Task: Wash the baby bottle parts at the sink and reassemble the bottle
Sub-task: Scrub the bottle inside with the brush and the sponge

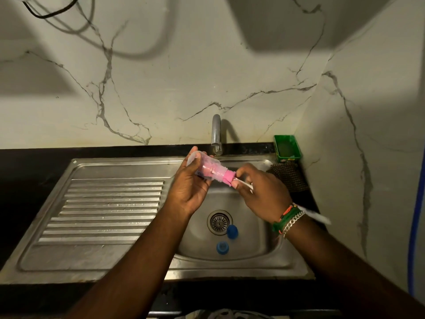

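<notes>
My left hand (187, 187) grips a clear baby bottle body (202, 165), held tilted over the sink bowl with its mouth toward the right. A pink bottle brush (224, 176) is pushed into the bottle's mouth, part of its head inside. My right hand (262, 192) holds the brush's white handle, whose end sticks out past my wrist. Two blue bottle parts lie in the bowl: one (232, 231) just right of the drain, the other (222, 247) nearer to me. The tap (216, 134) stands behind the bottle; I see no water running.
The steel sink (262, 247) has a ribbed draining board (110, 208) on its left. A green soap tub (287, 147) sits at the back right, with a dark mesh scrubber (288, 177) below it. Marble walls close in behind and on the right.
</notes>
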